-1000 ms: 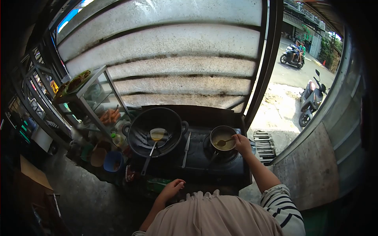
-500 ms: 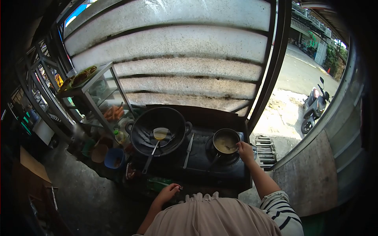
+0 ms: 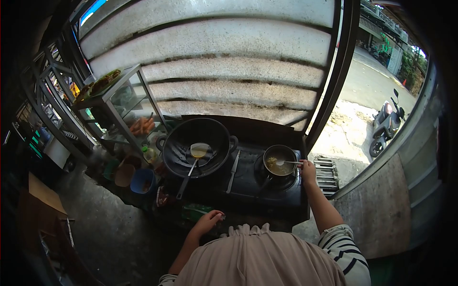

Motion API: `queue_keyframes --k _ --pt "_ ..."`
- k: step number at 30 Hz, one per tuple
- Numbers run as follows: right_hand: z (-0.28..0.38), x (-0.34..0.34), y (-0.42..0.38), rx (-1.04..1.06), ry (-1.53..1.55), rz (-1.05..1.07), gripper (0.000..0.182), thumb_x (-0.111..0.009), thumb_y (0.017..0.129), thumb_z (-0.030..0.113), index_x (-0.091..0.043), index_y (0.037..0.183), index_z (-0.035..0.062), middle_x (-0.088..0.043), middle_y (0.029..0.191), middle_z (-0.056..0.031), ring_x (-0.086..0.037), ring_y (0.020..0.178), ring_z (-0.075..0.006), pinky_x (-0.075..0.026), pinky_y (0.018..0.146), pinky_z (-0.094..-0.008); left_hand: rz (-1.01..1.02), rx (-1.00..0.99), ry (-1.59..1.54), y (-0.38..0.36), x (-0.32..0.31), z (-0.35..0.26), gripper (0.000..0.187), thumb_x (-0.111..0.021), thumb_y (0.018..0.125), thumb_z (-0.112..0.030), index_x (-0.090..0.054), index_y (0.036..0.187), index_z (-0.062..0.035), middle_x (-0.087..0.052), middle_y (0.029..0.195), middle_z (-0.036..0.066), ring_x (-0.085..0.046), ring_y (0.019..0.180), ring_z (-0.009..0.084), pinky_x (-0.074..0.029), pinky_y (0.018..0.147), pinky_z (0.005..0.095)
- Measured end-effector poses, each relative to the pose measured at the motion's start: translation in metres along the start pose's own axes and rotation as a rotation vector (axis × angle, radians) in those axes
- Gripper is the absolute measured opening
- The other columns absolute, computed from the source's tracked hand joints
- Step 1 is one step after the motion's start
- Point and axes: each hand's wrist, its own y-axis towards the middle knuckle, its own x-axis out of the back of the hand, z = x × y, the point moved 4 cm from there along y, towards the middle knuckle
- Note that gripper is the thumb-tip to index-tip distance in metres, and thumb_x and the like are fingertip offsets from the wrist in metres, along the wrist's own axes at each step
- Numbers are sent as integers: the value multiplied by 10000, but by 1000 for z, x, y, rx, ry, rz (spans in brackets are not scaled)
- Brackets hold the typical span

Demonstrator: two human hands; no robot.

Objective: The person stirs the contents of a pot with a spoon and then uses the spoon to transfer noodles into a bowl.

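Note:
My right hand (image 3: pixel 308 171) is closed around the handle of a metal spoon (image 3: pixel 293 162). The spoon's head dips into a small pot (image 3: pixel 265 167) on the right burner, among cloudy liquid and some yellowish food. My left hand (image 3: pixel 209 222) is low in front of the stove, fingers curled, with something small and pale at the fingertips that I cannot make out. A green packet (image 3: pixel 193 212) lies just beyond it. On the left burner, a large dark wok (image 3: pixel 174 150) holds a long-handled ladle (image 3: pixel 191 170), its round head near a yellowish patch.
A long knife (image 3: pixel 234 171) lies on the stove top (image 3: pixel 243 190) between wok and pot. Left of the wok stand a blue container (image 3: pixel 141 181), other bowls and a green-capped bottle (image 3: pixel 150 154). A glass case (image 3: pixel 125 102) rises behind them. Outside, a scooter (image 3: pixel 387 123) is parked.
The spoon in the pot has swung so its handle sticks out to the right, and yellowish food now shows. My left hand stays near the stove front. The view has shifted slightly.

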Motion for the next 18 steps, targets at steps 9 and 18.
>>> queue_keyframes --k 9,18 --pt "67 -1 -26 409 -483 -39 234 -504 918 228 -664 963 63 -662 752 -101 -639 656 -227 -477 614 -331 -13 -23 -35 -6 0 -6 248 -494 936 -254 -603 1091 -93 -619 863 -15 -489 677 53 -413 628 198" --pt "27 -30 -25 327 -534 110 246 -482 903 203 -672 923 48 -638 682 -85 -626 640 -199 -473 603 -321 -45 -8 -56 -5 8 -5 250 -495 935 -252 -601 1093 -89 -619 858 -9 -478 651 56 -414 610 201"
